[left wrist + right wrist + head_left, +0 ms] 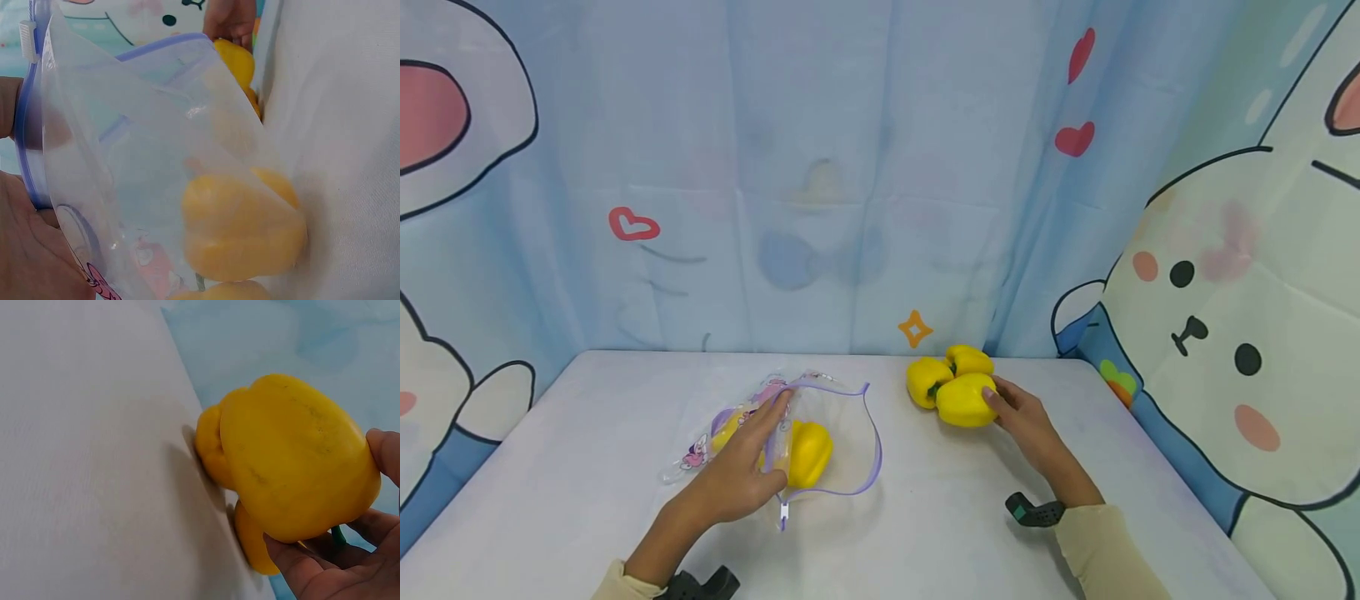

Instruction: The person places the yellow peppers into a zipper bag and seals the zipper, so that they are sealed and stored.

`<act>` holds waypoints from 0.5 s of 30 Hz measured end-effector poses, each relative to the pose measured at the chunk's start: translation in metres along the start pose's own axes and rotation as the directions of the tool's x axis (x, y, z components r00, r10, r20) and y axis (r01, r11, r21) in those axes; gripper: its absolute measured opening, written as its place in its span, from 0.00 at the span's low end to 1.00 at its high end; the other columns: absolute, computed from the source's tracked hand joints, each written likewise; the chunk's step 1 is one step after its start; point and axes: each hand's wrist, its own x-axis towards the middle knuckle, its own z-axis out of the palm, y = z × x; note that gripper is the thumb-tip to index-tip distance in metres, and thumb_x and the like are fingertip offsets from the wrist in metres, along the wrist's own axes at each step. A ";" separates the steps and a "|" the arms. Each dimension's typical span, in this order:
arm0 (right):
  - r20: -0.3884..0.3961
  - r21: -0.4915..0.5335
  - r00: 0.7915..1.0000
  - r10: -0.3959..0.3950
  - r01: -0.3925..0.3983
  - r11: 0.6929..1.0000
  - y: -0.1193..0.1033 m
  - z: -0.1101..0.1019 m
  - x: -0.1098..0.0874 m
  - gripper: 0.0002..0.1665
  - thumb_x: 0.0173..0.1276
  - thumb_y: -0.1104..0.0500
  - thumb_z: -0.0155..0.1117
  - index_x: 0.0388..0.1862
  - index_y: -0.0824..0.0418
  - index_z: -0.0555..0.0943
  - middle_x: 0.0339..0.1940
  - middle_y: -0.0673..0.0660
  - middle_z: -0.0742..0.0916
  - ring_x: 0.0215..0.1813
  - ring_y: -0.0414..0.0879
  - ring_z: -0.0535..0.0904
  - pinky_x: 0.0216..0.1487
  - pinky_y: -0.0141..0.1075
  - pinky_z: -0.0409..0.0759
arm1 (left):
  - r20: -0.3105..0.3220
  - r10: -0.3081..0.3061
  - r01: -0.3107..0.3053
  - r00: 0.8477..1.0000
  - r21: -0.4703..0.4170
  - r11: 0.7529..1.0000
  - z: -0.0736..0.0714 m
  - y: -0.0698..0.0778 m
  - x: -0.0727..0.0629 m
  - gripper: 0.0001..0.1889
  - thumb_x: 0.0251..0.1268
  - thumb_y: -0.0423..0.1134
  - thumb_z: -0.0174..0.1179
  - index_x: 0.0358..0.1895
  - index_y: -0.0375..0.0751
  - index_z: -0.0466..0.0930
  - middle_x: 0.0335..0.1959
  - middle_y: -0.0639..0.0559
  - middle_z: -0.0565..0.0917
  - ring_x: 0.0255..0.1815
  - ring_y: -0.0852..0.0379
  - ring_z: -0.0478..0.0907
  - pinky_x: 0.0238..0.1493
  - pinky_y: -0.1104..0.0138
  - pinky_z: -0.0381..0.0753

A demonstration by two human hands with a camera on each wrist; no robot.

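My left hand holds a clear zip bag by its mouth, thumb and fingers spread along the purple-edged opening. The white slider is at one end of the zip. Inside the bag lies a yellow bell pepper; more yellow shows deeper in, partly behind the hand. To the right, my right hand grips another yellow bell pepper, thumb on one side and fingers beneath. Its green stem points toward the palm.
Two more yellow bell peppers, one at the left and one at the back, sit against the gripped one near the far edge of the white table. A blue printed curtain hangs behind the table.
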 end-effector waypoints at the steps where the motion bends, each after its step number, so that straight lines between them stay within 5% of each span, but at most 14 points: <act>1: 0.002 0.000 1.000 -0.007 0.007 1.000 -0.002 0.000 -0.001 0.56 0.64 0.28 0.52 0.79 0.59 0.51 0.77 0.63 0.61 0.71 0.57 0.64 0.64 0.46 0.69 | 0.001 -0.002 0.002 1.000 0.000 1.000 0.000 0.000 0.000 0.46 0.49 0.35 0.55 0.77 0.34 0.49 0.77 0.44 0.52 0.76 0.42 0.49 0.70 0.44 0.51; 15: -0.020 0.049 0.987 -0.159 0.160 0.986 -0.037 0.018 -0.020 0.51 0.65 0.31 0.55 0.77 0.60 0.58 0.72 0.62 0.68 0.65 0.57 0.72 0.61 0.45 0.72 | 0.005 0.004 -0.004 1.000 -0.009 1.000 0.002 0.001 0.000 0.47 0.48 0.35 0.57 0.77 0.35 0.48 0.77 0.44 0.52 0.76 0.43 0.49 0.69 0.44 0.52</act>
